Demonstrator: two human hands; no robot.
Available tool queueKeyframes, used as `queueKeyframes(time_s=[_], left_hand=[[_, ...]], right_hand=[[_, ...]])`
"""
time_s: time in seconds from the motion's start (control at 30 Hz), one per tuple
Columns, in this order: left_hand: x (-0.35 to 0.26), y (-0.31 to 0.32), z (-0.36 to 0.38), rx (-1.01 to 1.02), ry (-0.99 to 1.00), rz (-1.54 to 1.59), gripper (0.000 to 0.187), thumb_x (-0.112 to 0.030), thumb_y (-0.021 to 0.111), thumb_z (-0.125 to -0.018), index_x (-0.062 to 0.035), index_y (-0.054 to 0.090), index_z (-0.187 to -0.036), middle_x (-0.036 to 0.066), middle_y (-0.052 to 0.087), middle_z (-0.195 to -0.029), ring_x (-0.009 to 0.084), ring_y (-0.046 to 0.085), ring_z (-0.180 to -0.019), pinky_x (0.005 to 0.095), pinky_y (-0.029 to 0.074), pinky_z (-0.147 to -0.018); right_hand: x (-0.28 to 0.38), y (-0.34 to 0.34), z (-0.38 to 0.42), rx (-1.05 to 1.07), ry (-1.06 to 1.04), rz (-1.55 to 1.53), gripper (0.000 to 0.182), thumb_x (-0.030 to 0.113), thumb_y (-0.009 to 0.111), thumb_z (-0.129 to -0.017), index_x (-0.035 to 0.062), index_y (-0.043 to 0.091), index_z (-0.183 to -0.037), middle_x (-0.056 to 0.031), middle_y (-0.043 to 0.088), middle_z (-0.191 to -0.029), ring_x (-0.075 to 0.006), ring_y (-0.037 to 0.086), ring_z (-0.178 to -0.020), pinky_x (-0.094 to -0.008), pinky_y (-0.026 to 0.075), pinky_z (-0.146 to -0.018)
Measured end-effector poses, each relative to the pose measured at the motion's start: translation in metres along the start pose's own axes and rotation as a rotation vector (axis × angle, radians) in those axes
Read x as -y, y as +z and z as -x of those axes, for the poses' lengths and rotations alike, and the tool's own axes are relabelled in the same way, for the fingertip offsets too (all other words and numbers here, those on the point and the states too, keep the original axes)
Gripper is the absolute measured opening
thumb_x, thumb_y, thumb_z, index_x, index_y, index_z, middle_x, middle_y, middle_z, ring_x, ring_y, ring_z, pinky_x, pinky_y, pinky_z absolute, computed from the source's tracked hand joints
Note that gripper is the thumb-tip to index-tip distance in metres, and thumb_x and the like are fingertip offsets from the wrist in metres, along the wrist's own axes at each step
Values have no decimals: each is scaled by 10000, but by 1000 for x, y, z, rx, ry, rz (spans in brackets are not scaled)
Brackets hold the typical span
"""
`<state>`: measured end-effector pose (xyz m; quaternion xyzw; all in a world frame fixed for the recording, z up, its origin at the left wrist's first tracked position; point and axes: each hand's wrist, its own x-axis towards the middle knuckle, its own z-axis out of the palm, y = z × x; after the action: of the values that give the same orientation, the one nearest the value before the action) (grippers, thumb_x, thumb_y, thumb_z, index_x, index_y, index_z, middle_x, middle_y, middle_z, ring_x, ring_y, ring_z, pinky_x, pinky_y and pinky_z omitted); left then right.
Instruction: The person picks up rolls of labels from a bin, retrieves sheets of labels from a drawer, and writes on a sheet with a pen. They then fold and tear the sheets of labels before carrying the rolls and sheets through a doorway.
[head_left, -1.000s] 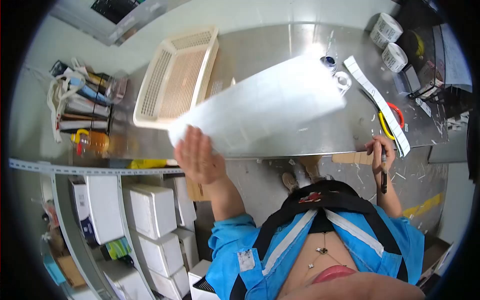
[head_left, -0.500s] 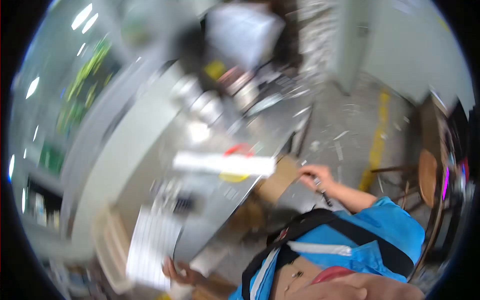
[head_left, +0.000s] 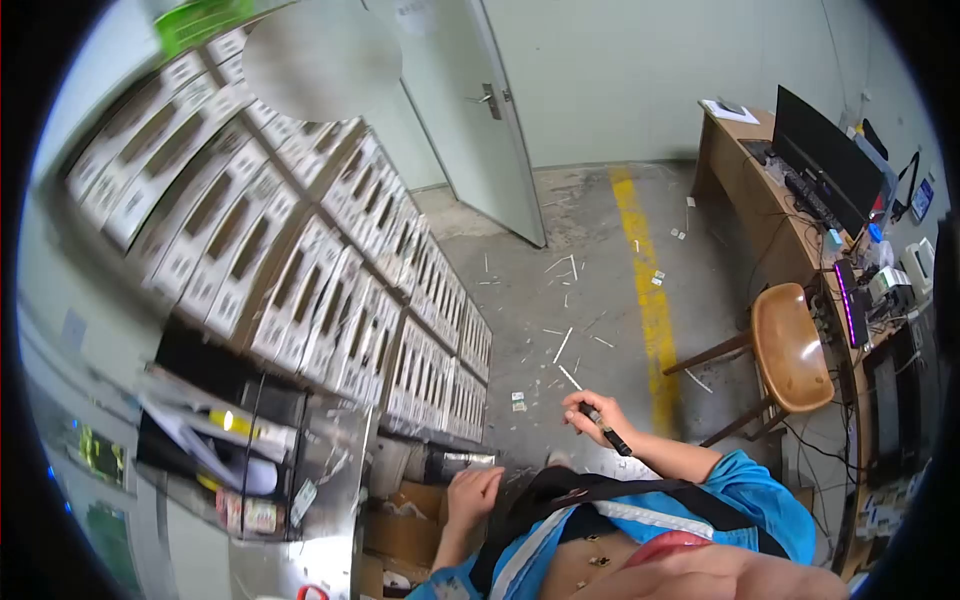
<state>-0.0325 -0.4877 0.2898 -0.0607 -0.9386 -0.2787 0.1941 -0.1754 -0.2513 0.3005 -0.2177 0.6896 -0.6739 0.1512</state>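
My right hand (head_left: 592,412) is closed around a slim black-handled tool that looks like a utility knife (head_left: 607,432). A thin pale strip in line with its upper end looks like the blade, pointing away from me over the floor. My left hand (head_left: 472,495) is low in front of my body, its fingers loosely bent and apart from any object. Nothing shows in it. Closest to that hand is the metal table (head_left: 345,490), with a cardboard box (head_left: 405,535) beneath its edge.
Stacked white cartons (head_left: 330,290) rise on the left, behind a black wire rack (head_left: 275,425). Ahead stands an open door (head_left: 470,120). Paper scraps litter the floor around a yellow line (head_left: 640,270). To the right are a wooden chair (head_left: 795,345) and a desk (head_left: 745,180) with a monitor (head_left: 825,155).
My view has turned from the cluttered metal table towards the cartons, door and floor. My left hand has moved away from the lined sheet. My right hand still grips the black-handled tool.
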Motion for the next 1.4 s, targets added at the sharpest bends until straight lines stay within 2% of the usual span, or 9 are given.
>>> queueKeyframes(time_s=[0.2,0.3,0.47,0.63,0.87,1.07,1.2,1.27,1.4], left_hand=[[101,96,-212,633,115,-191,186,-241,553,-776,-124,601,-912,76,625,-813,240,594,-762,355,441,-664],[94,169,-371,496,282,-125,202,-216,556,-769,-122,596,-944,73,622,-841,246,589,-790,354,435,-699],[-17,293,-631,327,725,273,206,-161,595,-747,-111,603,-947,44,617,-882,207,573,-814,337,427,-757],[-72,381,-814,367,1008,510,212,-149,607,-740,-82,600,-941,53,618,-878,205,574,-798,326,425,-758],[48,474,-986,682,567,85,352,-261,569,-776,-102,518,-1086,104,593,-918,278,553,-866,379,406,-776],[129,520,-1096,788,123,-138,431,-365,547,-782,-101,492,-1118,147,596,-948,303,581,-834,398,460,-687],[136,574,-1221,838,87,-69,450,-336,568,-774,-89,476,-1138,148,594,-960,298,582,-847,384,462,-677],[122,593,-1297,638,257,-39,483,-319,589,-767,-74,450,-1158,148,596,-955,295,584,-844,378,466,-669],[82,618,-1427,575,226,76,528,-290,613,-763,-63,415,-1197,145,598,-948,277,587,-841,355,461,-699]], right_hand=[[-51,-147,-121,-395,-45,106,186,76,590,-777,41,555,-957,-42,590,-730,-103,551,-654,-253,454,-563],[-57,-242,-166,-619,62,-35,202,60,548,-792,11,522,-986,-74,592,-732,-109,544,-620,-250,454,-547],[-60,-378,-236,-968,69,24,201,55,514,-796,-4,489,-987,-94,584,-693,-111,517,-534,-234,425,-489],[-94,-507,-338,-1254,32,-95,198,85,528,-795,12,488,-976,-92,567,-657,-114,520,-522,-215,414,-455],[-82,-711,-603,-993,-101,19,186,75,524,-799,-2,499,-967,-65,543,-684,-127,553,-604,-233,433,-488],[-73,-805,-844,-656,-148,-73,157,29,529,-804,9,502,-957,-55,540,-677,-118,553,-609,-241,445,-521],[-105,-841,-964,-472,-100,-93,176,43,526,-815,30,497,-988,-55,571,-736,-112,568,-649,-238,461,-548],[-112,-855,-1008,-395,-38,-119,236,65,532,-819,40,459,-1041,-64,578,-746,-107,545,-619,-234,452,-563],[-116,-909,-1093,-331,48,-138,325,75,552,-812,57,371,-1081,-74,570,-767,-103,517,-615,-233,439,-597]])
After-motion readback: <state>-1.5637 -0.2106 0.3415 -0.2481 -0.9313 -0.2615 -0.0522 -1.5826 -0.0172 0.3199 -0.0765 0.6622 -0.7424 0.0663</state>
